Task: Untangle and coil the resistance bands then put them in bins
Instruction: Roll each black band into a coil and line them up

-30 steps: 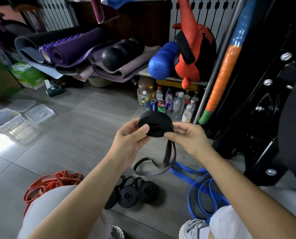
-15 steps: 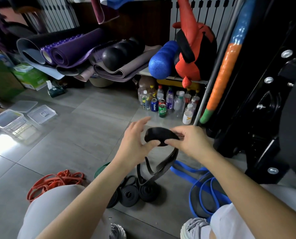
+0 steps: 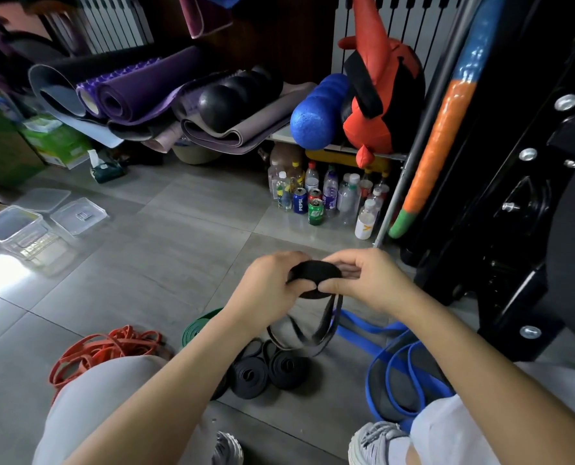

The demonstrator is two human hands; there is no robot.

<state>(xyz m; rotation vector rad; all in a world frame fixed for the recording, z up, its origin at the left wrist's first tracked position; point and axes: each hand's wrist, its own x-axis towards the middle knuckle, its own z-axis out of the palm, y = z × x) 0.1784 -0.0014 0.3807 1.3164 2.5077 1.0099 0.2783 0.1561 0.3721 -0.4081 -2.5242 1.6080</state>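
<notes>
Held band: flat black rubber resistance band (image 3: 314, 275), mostly rolled into a coil, pinched between both hands.
Grip: left hand (image 3: 266, 290) and right hand (image 3: 373, 280) curl fingers and thumbs round the coil.
Loose tail: hangs under the grip.
Below grip: rolled black bands (image 3: 266, 374) on the floor.
Lower right: loose blue band (image 3: 393, 360).
Lower left: tangled orange-red bands (image 3: 105, 347).
Far left: clear plastic bins (image 3: 14, 229).

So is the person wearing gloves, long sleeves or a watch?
No. The left hand and the right hand have no gloves, rings or watch showing. The left forearm and right forearm are uncovered too; no sleeve shows.
</notes>
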